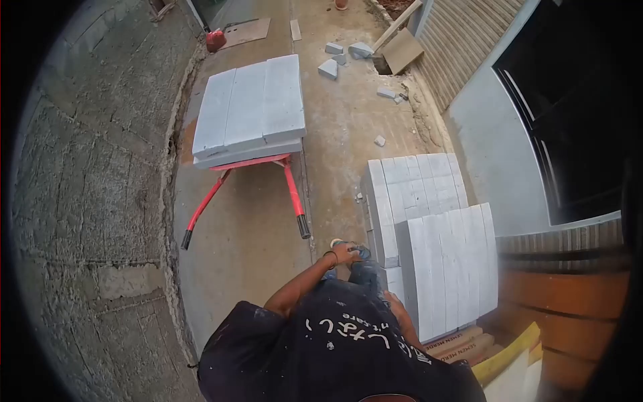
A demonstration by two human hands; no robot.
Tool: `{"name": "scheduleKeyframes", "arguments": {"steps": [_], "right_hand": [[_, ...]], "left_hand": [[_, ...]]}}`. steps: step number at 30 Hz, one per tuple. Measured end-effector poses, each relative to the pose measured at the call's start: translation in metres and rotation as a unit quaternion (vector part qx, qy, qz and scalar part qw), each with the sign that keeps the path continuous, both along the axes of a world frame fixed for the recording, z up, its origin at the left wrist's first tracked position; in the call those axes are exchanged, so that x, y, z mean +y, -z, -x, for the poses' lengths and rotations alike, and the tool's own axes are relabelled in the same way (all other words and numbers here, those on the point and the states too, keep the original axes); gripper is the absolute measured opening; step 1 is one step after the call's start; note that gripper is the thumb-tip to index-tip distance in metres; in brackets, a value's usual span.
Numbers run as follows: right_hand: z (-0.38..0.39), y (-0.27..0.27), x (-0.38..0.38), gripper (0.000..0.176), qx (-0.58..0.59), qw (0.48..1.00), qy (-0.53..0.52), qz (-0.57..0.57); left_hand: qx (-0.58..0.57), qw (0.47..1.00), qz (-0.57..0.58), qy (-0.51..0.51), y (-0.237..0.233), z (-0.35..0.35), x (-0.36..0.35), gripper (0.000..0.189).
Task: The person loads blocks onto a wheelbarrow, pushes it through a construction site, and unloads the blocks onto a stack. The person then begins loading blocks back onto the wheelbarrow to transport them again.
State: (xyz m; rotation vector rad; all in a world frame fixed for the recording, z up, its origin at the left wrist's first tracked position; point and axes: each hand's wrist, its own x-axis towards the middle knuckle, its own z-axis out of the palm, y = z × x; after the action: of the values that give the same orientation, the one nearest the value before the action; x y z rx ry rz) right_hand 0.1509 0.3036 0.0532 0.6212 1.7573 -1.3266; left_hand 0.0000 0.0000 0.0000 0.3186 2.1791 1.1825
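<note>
A stack of pale grey, rectangular aerated-concrete blocks (447, 268) is seen at the near right. The blocks are set on edge side by side, with their long axes running near to far. Their faces are matt and chalky, with sharp edges. The left hand (345, 253) is rested on a bent knee just left of the stack. Its fingers (353, 252) are curved downward, apart from the blocks, and whether anything is grasped cannot be told. The right forearm (404, 320) is laid against the stack's near left side, and the right hand is hidden. Further left, a red-handled wheelbarrow (293, 194) is loaded with flat-laid blocks (249, 104).
</note>
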Motion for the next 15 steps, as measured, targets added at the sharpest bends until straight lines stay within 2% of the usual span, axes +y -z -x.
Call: {"name": "scheduleKeyframes", "arguments": {"steps": [2,3,6,8,11,13,15], "right_hand": [[0.015,-0.095,0.025,0.067,-0.038,0.99,0.134,0.011],[-0.025,-0.056,-0.097,0.067,-0.034,0.989,0.119,0.08],[-0.05,-0.079,-0.056,0.065,-0.027,0.998,0.032,0.036],[-0.061,-0.063,-0.054,0.063,0.0,0.991,-0.119,-0.062],[-0.075,-0.023,-0.036,0.061,-0.013,0.981,-0.167,-0.094],[-0.1,-0.003,-0.024,0.055,-0.063,0.991,-0.079,-0.083],[-0.111,0.004,-0.018,0.053,-0.04,0.993,-0.069,-0.083]], "left_hand": [[-0.082,0.98,-0.084,-0.16,-0.016,-0.033,0.03,0.059],[-0.087,0.977,0.01,-0.196,-0.025,-0.089,-0.121,0.057],[-0.192,0.936,0.068,-0.288,-0.036,-0.177,-0.142,0.052],[-0.221,0.885,0.192,-0.361,0.005,-0.24,-0.183,0.051],[-0.3,0.786,0.229,-0.49,-0.019,-0.304,-0.211,0.046],[-0.353,0.721,0.174,-0.57,-0.028,-0.356,-0.212,0.046],[-0.355,0.721,0.158,-0.574,-0.007,-0.377,-0.207,0.032]]}}
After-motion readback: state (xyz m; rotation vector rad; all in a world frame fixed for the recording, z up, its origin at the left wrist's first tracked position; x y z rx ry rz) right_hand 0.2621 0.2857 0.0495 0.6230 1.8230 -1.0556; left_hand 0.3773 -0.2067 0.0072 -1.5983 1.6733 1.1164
